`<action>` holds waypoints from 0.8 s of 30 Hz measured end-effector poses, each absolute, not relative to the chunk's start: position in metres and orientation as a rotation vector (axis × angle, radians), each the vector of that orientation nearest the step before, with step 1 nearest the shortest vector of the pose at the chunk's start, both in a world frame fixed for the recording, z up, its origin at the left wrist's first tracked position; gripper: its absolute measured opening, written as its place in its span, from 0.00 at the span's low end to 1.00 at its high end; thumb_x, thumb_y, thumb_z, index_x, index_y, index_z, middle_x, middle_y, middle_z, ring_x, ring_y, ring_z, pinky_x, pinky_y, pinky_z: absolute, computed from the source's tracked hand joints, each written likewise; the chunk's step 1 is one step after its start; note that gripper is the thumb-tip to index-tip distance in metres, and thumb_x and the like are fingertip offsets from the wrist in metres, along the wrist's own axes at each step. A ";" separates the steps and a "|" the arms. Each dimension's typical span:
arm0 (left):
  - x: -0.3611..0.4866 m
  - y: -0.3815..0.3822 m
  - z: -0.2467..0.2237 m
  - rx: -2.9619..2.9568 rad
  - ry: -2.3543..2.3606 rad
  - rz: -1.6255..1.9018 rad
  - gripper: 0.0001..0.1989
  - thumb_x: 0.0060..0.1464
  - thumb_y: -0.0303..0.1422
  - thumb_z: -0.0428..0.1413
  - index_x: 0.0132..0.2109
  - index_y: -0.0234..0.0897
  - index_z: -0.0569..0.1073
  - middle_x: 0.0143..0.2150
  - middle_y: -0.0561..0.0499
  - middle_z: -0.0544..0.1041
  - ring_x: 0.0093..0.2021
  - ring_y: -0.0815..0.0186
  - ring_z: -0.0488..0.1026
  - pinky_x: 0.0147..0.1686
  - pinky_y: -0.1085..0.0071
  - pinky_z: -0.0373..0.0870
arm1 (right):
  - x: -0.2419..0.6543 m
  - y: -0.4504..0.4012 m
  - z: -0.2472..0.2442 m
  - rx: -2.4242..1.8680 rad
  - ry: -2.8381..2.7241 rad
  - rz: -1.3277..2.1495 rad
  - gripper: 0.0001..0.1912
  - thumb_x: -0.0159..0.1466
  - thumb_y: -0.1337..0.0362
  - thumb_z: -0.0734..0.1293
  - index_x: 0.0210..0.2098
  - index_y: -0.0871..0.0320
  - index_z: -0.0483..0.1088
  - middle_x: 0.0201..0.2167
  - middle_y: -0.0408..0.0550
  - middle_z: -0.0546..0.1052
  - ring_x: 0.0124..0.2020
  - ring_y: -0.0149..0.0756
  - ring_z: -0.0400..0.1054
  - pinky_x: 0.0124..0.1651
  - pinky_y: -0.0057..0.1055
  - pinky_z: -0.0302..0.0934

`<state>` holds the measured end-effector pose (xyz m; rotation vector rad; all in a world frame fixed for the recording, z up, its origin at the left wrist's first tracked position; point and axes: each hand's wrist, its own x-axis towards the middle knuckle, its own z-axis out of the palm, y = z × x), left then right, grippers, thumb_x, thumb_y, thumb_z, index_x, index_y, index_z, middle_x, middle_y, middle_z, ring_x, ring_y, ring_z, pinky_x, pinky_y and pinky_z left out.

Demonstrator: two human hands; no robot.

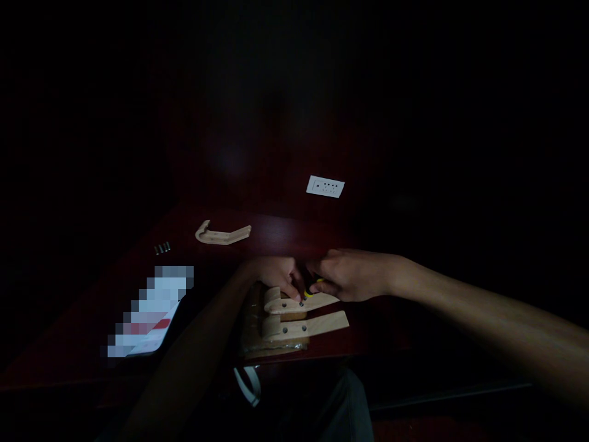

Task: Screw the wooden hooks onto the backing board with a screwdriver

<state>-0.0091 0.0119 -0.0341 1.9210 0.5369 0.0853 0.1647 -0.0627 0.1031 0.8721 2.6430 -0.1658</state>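
Wooden pieces (324, 326) look pale tan, the table (276, 233) dark red.

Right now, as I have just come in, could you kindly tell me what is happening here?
A person's right hand holds a partly hidden yellow item at the farther wooden piece on a brown packet; the left hand is at that piece too. The nearer wooden piece lies alongside, and a third piece lies farther back on the table.

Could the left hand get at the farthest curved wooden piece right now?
Probably yes: nothing visible lies between the left hand and the farthest curved wooden piece, though a nearer one seems to occupy it.
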 end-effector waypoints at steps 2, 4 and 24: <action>-0.010 0.010 -0.030 1.917 0.572 0.034 0.16 0.43 0.37 0.62 0.40 0.34 0.78 0.24 0.54 0.75 0.22 0.73 0.65 0.22 0.77 0.58 | 0.165 -0.059 0.099 0.893 2.605 -0.103 0.16 0.64 0.57 0.59 0.40 0.62 0.70 0.27 0.51 0.75 0.29 0.37 0.68 0.31 0.29 0.56; -0.011 0.008 -0.026 1.917 0.589 0.019 0.15 0.43 0.38 0.62 0.39 0.35 0.78 0.23 0.55 0.74 0.20 0.73 0.64 0.22 0.76 0.57 | 0.165 -0.056 0.098 0.925 2.555 -0.091 0.18 0.65 0.55 0.58 0.38 0.62 0.71 0.24 0.50 0.74 0.28 0.37 0.68 0.32 0.30 0.57; -0.012 0.014 -0.036 1.979 0.551 0.081 0.15 0.44 0.38 0.61 0.40 0.37 0.78 0.34 0.53 0.77 0.32 0.69 0.70 0.32 0.76 0.64 | 0.162 -0.066 0.103 0.976 2.575 -0.170 0.20 0.64 0.53 0.59 0.48 0.61 0.62 0.32 0.52 0.74 0.30 0.36 0.69 0.29 0.28 0.57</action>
